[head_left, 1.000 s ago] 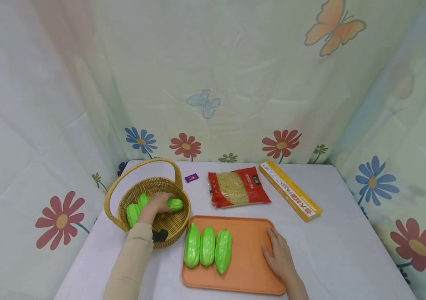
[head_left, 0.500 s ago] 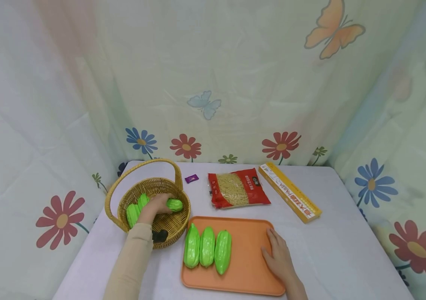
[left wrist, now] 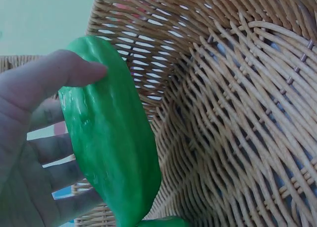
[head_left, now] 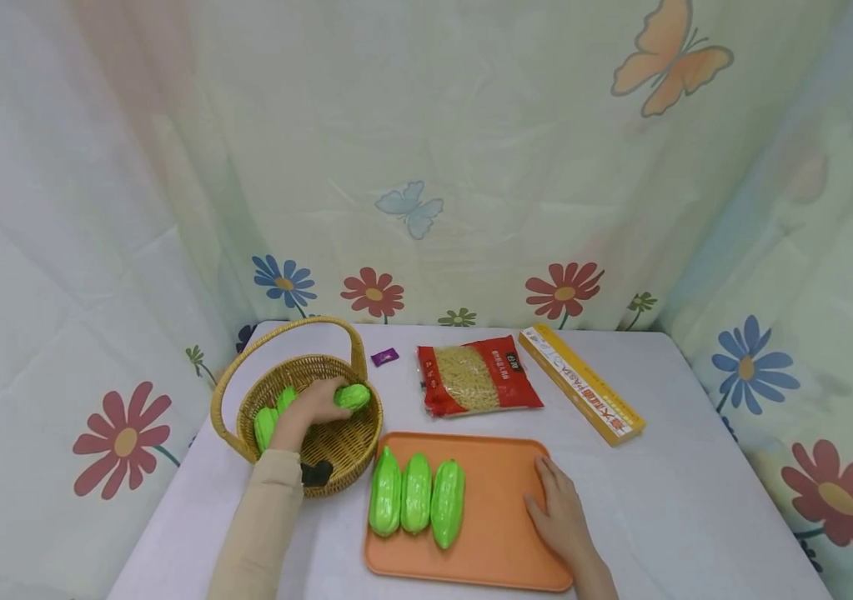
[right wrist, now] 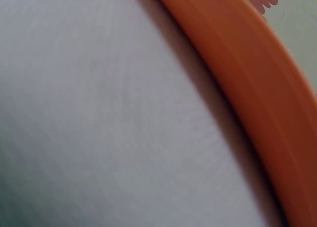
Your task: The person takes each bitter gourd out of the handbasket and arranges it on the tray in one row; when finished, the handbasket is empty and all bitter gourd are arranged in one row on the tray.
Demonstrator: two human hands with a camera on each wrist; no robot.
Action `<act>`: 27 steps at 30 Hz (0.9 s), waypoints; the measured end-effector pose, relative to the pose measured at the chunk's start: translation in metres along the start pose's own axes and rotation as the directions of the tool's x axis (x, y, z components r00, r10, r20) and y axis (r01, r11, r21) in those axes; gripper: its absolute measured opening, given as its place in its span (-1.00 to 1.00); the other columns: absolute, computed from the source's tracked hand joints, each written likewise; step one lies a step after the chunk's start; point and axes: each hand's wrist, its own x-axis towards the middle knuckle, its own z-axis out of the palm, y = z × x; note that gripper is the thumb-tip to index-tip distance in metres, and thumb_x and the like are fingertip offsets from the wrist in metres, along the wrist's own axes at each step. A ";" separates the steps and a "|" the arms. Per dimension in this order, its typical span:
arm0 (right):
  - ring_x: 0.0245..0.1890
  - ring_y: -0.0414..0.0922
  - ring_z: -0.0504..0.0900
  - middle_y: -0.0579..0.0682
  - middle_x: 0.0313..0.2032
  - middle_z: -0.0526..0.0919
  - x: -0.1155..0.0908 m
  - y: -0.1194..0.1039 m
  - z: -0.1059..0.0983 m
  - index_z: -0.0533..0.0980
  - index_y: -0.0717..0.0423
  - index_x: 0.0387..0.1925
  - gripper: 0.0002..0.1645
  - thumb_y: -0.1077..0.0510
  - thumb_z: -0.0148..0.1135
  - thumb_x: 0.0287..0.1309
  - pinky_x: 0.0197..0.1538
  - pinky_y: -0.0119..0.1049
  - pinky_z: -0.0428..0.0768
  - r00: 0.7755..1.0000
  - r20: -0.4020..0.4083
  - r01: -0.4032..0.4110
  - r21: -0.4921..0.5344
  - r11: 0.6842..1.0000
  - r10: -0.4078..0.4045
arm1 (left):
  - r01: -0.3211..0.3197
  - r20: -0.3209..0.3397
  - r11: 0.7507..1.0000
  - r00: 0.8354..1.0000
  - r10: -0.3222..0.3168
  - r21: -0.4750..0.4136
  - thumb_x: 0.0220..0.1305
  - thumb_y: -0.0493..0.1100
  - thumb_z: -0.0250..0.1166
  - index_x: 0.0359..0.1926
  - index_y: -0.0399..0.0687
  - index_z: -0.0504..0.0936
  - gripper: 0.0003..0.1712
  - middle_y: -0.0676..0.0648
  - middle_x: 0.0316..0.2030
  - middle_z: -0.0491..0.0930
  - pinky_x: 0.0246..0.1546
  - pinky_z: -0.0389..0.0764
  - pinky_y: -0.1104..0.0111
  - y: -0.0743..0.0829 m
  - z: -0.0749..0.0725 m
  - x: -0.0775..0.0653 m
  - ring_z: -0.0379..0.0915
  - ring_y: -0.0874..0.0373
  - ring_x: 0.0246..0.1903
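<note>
My left hand (head_left: 316, 402) is inside the wicker basket (head_left: 354, 454), gripping a green ridged gourd (head_left: 353, 397). In the left wrist view the thumb presses on the near side of this gourd (left wrist: 114, 133), while the other fingers lie behind it. More green gourds (head_left: 264, 427) sit at the basket's left side, partly covered by the hand and arm. On the orange tray (head_left: 497, 525), three gourds (head_left: 416, 493) lie side by side at the left. My right hand (head_left: 563, 521) rests on the tray's right edge with fingers extended; the right wrist view shows only the tray's side and the cloth.
Behind the tray lies a red bag of pasta (head_left: 471, 375), with a long yellow pasta box (head_left: 582, 383) to its right. A small purple packet (head_left: 384, 357) is beside the basket, whose tall handle (head_left: 283, 329) arches over its far left side. Curtains enclose the table.
My left hand has lifted and tilted the gourd slightly within the basket, shifting a little up and to the right. The right hand and tray stay put.
</note>
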 end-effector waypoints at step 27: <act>0.14 0.26 0.20 0.33 0.19 0.23 0.001 -0.004 -0.004 0.21 0.39 0.23 -0.25 0.27 0.25 0.00 0.12 0.16 0.16 0.997 0.060 -0.048 0.009 0.999 0.047 | 0.032 -0.206 0.977 0.976 -0.076 -0.209 0.08 0.21 0.25 0.21 -0.17 0.34 -0.22 -0.21 0.01 0.49 -0.08 0.47 0.09 0.039 -0.028 -0.026 0.43 -0.05 -0.05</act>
